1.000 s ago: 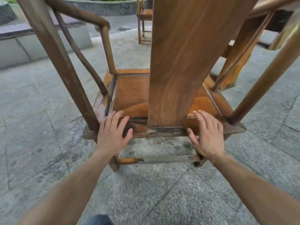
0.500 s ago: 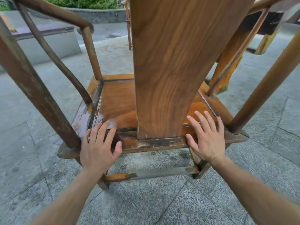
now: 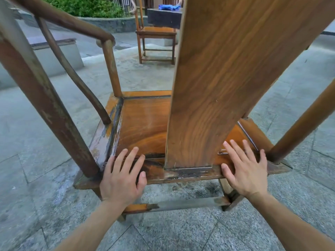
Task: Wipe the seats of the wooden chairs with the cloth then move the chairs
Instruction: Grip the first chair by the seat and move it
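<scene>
Pressing flat on the armchair's (image 3: 145,124) back seat rail, my left hand (image 3: 121,178) and right hand (image 3: 246,171) have fingers spread, gripping nothing. Pushed so, it could scrape or snag on the stone paving (image 3: 45,187). The blue cloth (image 3: 167,7) lies far off on a worktop.

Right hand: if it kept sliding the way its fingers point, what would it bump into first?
Probably nothing soon: the right hand points across the open seat, beside the backrest board. Depth is unclear.
</scene>
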